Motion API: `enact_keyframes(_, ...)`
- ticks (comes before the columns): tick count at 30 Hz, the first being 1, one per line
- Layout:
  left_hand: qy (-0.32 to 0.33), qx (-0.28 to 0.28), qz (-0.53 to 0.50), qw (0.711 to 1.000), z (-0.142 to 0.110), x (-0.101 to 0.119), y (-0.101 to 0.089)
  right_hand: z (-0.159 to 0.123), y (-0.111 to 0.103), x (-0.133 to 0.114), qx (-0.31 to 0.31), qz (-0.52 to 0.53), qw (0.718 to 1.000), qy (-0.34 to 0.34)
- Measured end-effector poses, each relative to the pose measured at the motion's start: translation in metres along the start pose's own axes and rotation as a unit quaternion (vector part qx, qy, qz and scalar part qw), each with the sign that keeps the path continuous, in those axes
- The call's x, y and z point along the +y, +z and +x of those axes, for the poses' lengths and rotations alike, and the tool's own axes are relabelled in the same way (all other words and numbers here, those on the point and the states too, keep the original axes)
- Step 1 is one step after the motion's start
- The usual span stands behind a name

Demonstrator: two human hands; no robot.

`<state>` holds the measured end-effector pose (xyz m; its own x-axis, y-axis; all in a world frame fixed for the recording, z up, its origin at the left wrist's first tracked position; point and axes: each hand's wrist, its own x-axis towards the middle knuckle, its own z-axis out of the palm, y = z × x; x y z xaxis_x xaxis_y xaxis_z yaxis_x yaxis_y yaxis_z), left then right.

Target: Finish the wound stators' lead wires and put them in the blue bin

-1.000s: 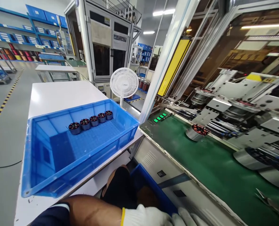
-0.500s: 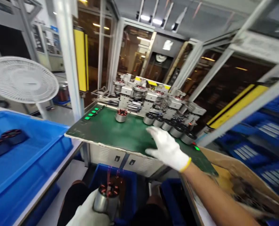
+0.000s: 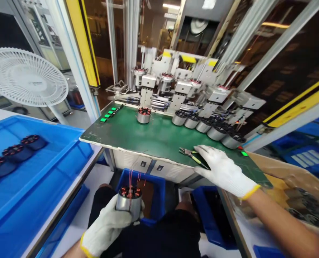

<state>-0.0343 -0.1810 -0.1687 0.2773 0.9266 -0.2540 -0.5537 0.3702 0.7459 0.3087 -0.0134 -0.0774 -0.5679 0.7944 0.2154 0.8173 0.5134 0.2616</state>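
My left hand point(image 3: 107, 222), in a white glove with a yellow cuff, is wrapped round a motor stator point(image 3: 128, 204). The stator is a silver cylinder with copper windings on top, and long reddish wires rise from it. It is held low, over my lap. My right hand point(image 3: 225, 168), gloved likewise, reaches over the front of the green worktop with fingers and thumb spread. Beneath it lie cutting pliers point(image 3: 187, 152) with yellow-green handles, their jaws pointing left. The fingers are at the handles; whether they touch is unclear.
On the green worktop point(image 3: 127, 138) stand another stator point(image 3: 143, 116) and a row of dark-topped stators point(image 3: 203, 125), before a machine with clamps point(image 3: 147, 89). A blue bin point(image 3: 68, 157) with stators is at left, a cardboard box point(image 3: 272, 165) at right, a fan point(image 3: 27, 77) behind.
My right hand has moved right, to the pliers, which now show on the worktop. My left hand has lifted the stator slightly. The view has tilted down.
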Motion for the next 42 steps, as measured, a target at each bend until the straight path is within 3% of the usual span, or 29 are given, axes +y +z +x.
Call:
enact_keyframes(7,-0.029,0.002,0.032,0.999,-0.002,-0.001,0.006,-0.019,-0.012,-0.023,-0.049,-0.027,0.998,0.015)
enact_keyframes(11,-0.059,0.005,0.068,0.996,-0.007,-0.005,0.0,-0.027,-0.035,-0.058,-0.104,0.076,0.991,-0.034)
enact_keyframes(15,-0.078,0.044,0.107,0.99,-0.011,-0.007,0.0,-0.031,-0.056,-0.096,-0.184,0.206,0.959,-0.062)
enact_keyframes(18,-0.083,0.067,0.148,0.983,-0.012,-0.005,0.004,-0.031,-0.061,-0.112,-0.229,0.246,0.94,-0.058)
enact_keyframes(27,-0.103,0.061,0.199,0.973,-0.018,0.011,0.014,-0.025,-0.06,-0.121,-0.285,0.27,0.917,-0.076)
enact_keyframes(34,-0.098,0.081,0.177,0.976,-0.02,0.003,0.009,-0.016,-0.065,-0.13,-0.293,0.283,0.908,-0.095)
enact_keyframes(42,-0.106,0.088,0.244,0.96,-0.022,0.01,0.001,-0.018,-0.06,-0.137,-0.311,0.3,0.898,-0.089)
